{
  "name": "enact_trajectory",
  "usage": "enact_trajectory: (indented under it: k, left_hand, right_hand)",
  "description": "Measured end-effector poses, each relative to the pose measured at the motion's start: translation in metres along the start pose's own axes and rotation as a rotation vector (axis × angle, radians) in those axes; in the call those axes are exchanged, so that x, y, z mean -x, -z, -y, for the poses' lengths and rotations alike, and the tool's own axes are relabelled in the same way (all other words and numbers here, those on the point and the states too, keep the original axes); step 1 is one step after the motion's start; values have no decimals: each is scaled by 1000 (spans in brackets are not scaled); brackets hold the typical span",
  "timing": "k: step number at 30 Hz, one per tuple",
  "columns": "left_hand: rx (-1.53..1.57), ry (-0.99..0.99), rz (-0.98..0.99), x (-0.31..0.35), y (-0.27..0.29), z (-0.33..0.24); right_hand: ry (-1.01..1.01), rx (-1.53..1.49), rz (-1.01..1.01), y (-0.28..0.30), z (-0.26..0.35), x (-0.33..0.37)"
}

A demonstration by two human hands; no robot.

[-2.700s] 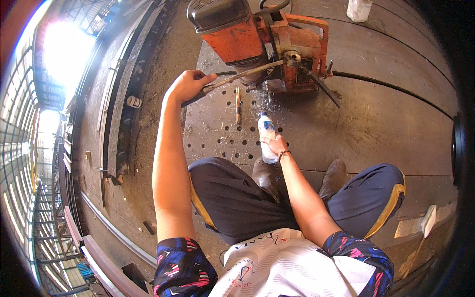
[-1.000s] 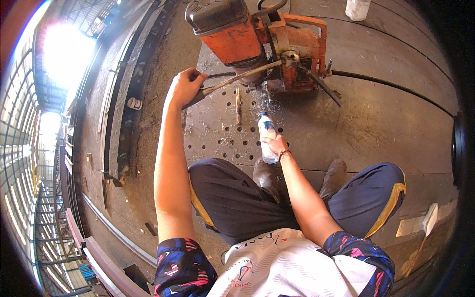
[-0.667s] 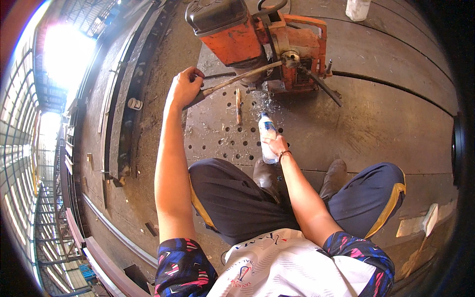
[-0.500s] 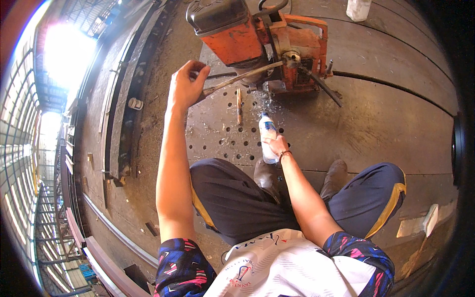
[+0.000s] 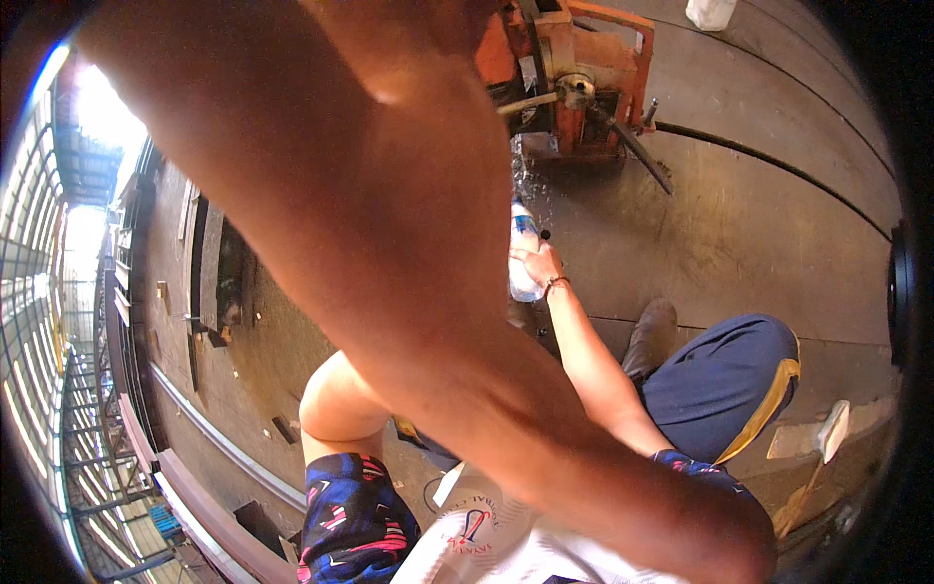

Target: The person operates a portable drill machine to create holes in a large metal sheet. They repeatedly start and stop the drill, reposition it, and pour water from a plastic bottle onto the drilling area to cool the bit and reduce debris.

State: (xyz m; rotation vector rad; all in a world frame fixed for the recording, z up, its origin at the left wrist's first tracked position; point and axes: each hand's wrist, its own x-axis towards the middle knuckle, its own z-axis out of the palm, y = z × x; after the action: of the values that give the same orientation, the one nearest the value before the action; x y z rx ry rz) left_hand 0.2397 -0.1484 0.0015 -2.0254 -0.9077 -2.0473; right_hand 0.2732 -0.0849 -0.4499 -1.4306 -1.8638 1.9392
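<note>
My right hand [image 5: 541, 265] grips a clear plastic bottle [image 5: 523, 232] with a blue-and-white label, its top toward an orange drill machine [image 5: 564, 49]. Bright bits [image 5: 528, 180] lie between bottle and machine; whether they are shavings or drops I cannot tell. My left arm is bent at the elbow, and the raised left hand and forearm [image 5: 389, 224] loom large, dark and blurred close to the camera. Their fingers cannot be made out. They cover much of the machine's left side and the holes in the plate.
Dark lever rods [image 5: 637, 156] stick out from the machine. A black cable [image 5: 769, 151] runs to the right over the steel plate [image 5: 739, 224]. A white container [image 5: 710, 14] stands at the far right. Steel beams [image 5: 209, 516] lie at lower left. My boot [image 5: 652, 336] is near the bottle.
My left hand has left the machine's lever area and come up close to the camera, blocking the middle. My right hand still holds the bottle, slightly higher in the picture.
</note>
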Motion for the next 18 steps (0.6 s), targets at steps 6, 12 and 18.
enact_trajectory:
  k: [6, 12, 18]
  left_hand:
    - [51, 38, -38, 4, -5, -3]
    - [93, 60, -67, 3, -8, -1]
    - [115, 80, -98, 0, -10, -2]
  right_hand:
    - [-15, 37, 11, -2, 5, 6]
    - [0, 41, -24, 1, -5, 3]
    - [33, 48, -65, -4, -22, -9]
